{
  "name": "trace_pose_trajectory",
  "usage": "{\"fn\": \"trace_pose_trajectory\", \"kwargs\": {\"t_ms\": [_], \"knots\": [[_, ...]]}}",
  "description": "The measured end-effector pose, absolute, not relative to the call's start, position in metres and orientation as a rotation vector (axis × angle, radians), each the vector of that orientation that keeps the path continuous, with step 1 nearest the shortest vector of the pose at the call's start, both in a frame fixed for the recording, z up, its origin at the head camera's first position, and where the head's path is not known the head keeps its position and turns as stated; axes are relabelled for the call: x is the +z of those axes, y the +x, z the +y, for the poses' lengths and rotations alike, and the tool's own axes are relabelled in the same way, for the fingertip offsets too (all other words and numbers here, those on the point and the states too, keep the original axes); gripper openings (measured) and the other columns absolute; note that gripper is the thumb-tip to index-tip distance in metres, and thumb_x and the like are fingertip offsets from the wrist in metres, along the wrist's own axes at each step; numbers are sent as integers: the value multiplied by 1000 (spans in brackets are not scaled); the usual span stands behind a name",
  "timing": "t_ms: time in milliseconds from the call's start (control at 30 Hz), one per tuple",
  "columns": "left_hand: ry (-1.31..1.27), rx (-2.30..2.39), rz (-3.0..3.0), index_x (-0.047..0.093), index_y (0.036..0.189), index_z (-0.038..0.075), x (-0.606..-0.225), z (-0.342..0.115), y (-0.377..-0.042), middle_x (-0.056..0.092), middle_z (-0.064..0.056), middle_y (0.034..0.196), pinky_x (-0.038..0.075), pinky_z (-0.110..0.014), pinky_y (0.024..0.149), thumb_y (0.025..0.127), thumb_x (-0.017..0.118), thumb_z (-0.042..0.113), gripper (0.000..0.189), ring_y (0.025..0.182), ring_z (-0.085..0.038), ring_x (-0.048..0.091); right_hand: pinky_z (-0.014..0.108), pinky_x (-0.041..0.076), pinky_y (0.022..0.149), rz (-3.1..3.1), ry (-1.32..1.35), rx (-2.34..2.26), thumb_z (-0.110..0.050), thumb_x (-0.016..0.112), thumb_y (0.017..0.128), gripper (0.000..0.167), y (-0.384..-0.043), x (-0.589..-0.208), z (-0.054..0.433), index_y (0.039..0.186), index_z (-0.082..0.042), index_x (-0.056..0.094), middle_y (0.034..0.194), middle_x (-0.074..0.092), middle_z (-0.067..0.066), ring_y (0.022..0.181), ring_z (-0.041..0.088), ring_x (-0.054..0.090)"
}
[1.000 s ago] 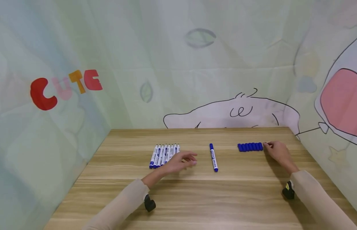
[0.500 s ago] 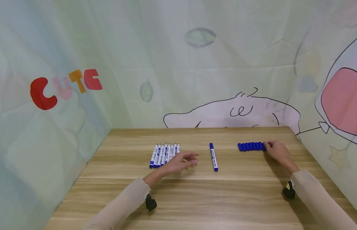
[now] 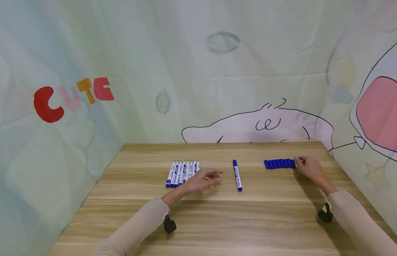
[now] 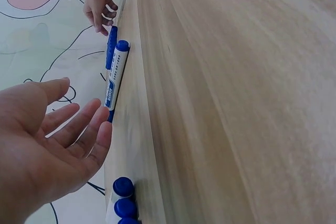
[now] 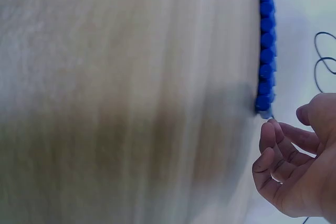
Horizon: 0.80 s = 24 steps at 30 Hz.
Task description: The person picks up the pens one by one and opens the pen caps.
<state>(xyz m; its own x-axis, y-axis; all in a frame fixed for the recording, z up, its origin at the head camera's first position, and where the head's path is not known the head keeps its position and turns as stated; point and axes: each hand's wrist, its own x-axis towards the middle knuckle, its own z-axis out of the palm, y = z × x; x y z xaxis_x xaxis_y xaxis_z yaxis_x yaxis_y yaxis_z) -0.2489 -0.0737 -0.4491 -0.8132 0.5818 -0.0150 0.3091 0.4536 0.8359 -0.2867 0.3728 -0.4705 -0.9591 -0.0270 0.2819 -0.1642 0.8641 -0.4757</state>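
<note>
In the head view my left hand hovers by the right end of a row of uncapped white markers, hiding part of it. Its fingers are relaxed and hold nothing; the palm shows in the left wrist view. A single capped blue-and-white marker lies just right of that hand. At the right end of a tight row of blue marker caps is my right hand. The right wrist view shows its fingers loosely bent beside the last cap, with thumb and fingers apart and nothing between them.
The wooden table ends at a back edge against a printed cloth. Cloth also hangs along the left and right sides. Each sleeve carries a small black wrist camera.
The right hand has set one more blue cap at the right end of the cap row, then let go and drawn slightly right. The left hand has drifted slightly right.
</note>
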Motion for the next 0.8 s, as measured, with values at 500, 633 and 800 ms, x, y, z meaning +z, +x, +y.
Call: {"fn": "trace_pose_trajectory", "kwargs": {"t_ms": [500, 633, 800], "knots": [[773, 1306, 2403, 57, 140, -2, -449, -72, -250, 70, -21, 120, 61, -42, 79, 104, 59, 19, 41, 105, -32, 67, 53, 59, 76, -2684, 325, 834, -10, 56, 102, 29, -271, -444, 355, 114, 14, 68, 108, 72, 33, 91, 47, 71], [762, 1314, 2399, 57, 140, -2, -451, -73, -251, 70, -22, 120, 61, -44, 80, 104, 60, 19, 41, 105, -34, 67, 51, 61, 77, -2705, 345, 888, -14, 55, 104, 34, -266, -435, 342, 123, 13, 65, 117, 69, 34, 98, 48, 70], [754, 1310, 2400, 57, 140, -1, -451, -72, -251, 70, -21, 121, 61, -42, 80, 104, 59, 20, 42, 105, -31, 67, 43, 62, 76, -2734, 437, 941, -14, 57, 105, 36, -260, -426, 323, 130, 11, 61, 123, 68, 33, 103, 46, 70]]}}
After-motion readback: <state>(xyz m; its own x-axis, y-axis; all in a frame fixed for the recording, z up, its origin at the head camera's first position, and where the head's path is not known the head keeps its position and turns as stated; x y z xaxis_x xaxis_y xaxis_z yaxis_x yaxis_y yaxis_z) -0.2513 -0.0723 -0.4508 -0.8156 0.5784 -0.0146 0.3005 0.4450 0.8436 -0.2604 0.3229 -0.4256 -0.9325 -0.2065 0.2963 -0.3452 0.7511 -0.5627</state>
